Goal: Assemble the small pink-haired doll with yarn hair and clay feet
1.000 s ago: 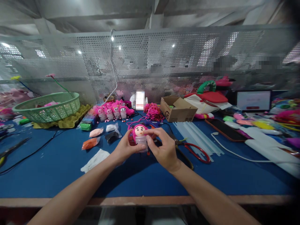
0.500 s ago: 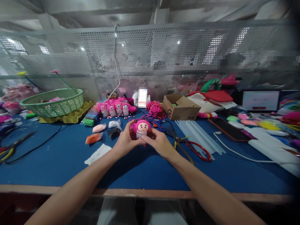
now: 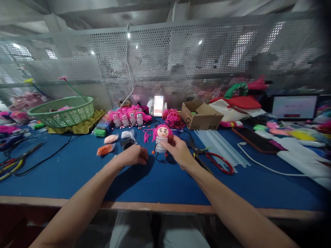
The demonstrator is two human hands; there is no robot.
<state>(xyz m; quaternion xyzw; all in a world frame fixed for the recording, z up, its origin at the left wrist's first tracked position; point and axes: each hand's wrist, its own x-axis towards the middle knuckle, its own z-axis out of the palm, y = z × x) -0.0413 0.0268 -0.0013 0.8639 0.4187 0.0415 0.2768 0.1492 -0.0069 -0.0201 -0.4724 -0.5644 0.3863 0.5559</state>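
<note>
A small doll (image 3: 162, 137) with pink yarn hair, a painted face and a clear ribbed body stands upright on the blue table (image 3: 77, 172). My right hand (image 3: 178, 153) grips its body from the right side. My left hand (image 3: 134, 155) rests on the table just left of the doll, fingers curled under, holding nothing that I can see. A row of several similar pink-haired dolls (image 3: 129, 119) stands further back.
Small bags of coloured clay (image 3: 106, 148) lie left of my hands. Red-handled scissors (image 3: 214, 162) and clear glue sticks (image 3: 219, 144) lie to the right. A green basket (image 3: 64, 112), a cardboard box (image 3: 200, 119), pink yarn (image 3: 172, 119), a phone (image 3: 254, 141) and pliers (image 3: 12, 163) are spread around.
My left hand has let go of the doll and dropped to the table. My right hand has set the doll upright, slightly farther away.
</note>
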